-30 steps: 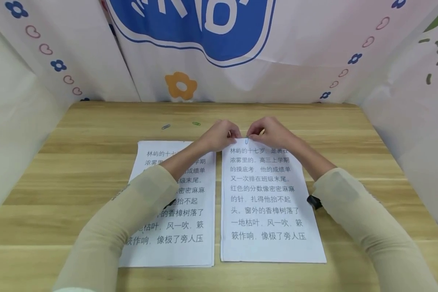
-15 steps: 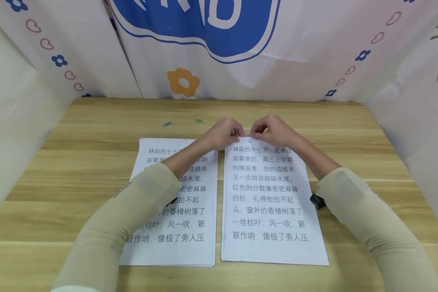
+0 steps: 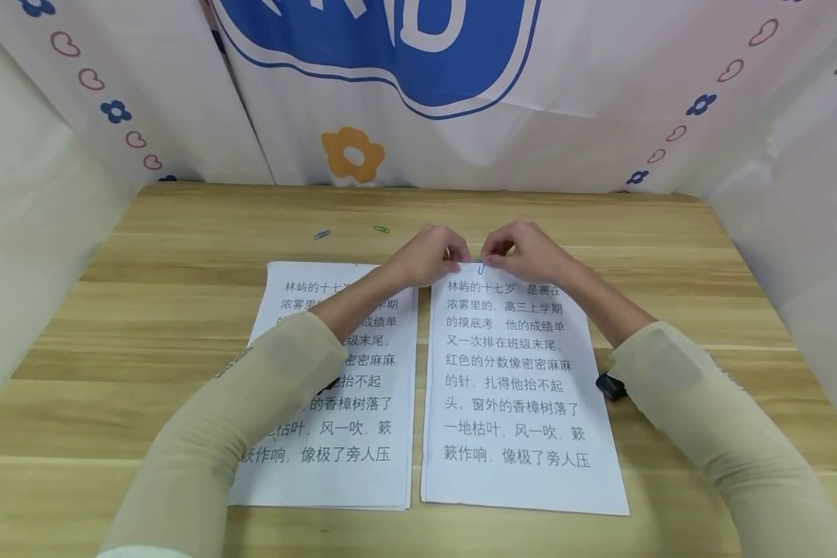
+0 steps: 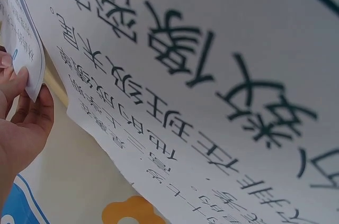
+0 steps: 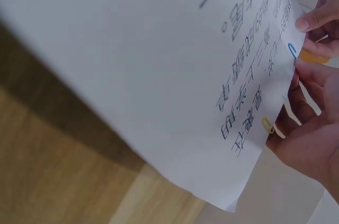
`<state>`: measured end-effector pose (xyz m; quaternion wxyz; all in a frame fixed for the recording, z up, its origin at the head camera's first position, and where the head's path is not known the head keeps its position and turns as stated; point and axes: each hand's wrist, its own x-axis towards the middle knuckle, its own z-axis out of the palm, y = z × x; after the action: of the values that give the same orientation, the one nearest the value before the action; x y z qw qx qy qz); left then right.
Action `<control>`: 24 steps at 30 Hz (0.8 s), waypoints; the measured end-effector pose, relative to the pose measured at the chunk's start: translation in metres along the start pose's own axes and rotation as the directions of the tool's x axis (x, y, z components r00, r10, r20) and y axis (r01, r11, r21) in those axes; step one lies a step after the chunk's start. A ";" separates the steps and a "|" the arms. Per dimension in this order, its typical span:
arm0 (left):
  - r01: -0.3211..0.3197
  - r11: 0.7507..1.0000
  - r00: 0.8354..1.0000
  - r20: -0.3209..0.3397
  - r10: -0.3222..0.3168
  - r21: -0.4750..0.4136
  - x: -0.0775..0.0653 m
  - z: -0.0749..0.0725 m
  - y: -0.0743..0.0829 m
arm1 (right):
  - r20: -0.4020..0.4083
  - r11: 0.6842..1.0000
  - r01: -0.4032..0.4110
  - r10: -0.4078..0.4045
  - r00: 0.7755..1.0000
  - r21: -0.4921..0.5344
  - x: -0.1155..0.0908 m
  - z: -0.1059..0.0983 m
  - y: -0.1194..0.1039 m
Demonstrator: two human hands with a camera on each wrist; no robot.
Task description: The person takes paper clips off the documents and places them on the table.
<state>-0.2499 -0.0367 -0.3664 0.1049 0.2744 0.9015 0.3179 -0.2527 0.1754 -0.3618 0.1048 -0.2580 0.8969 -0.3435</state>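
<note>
A stack of printed paper sheets (image 3: 516, 492) lies in front of me on the right. My left hand (image 3: 428, 256) pinches its top left corner, thumb on the printed side, as the left wrist view shows. On the top edge sits a blue paper clip (image 3: 481, 269), partly over the sheets. My right hand (image 3: 526, 252) pinches the blue clip's outer end between thumb and index finger. In the right wrist view a yellow paper clip (image 5: 267, 125) is also on this edge, beside the right hand's lower fingers; in the head view that hand hides it.
A second stack of printed sheets (image 3: 349, 492) lies to the left, partly under my left forearm. Behind it, a blue-grey paper clip (image 3: 322, 234) and a green paper clip (image 3: 381, 229) lie on the wooden table (image 3: 181, 232). A printed cloth (image 3: 565, 147) hangs behind the table.
The head view has shifted slightly. Both hands stay at the top edge of the right stack, with the blue paper clip between them; little else differs.
</note>
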 end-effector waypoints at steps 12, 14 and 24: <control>-0.004 1.000 1.000 -0.004 0.004 0.005 0.000 0.001 0.001 | -0.042 0.997 -0.070 0.072 0.996 0.045 -0.004 0.001 0.000; -0.001 1.000 1.000 -0.006 0.001 0.005 0.000 0.001 0.001 | -0.047 0.994 -0.087 0.090 0.995 0.063 -0.004 0.002 0.000; 0.016 1.000 1.000 -0.005 -0.016 0.009 0.001 0.001 0.002 | -0.044 0.995 -0.072 0.075 0.996 0.064 -0.006 0.002 0.003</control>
<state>-0.2495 -0.0343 -0.3664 0.1041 0.2672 0.9052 0.3136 -0.2484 0.1793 -0.3650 0.1043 -0.2133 0.8968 -0.3733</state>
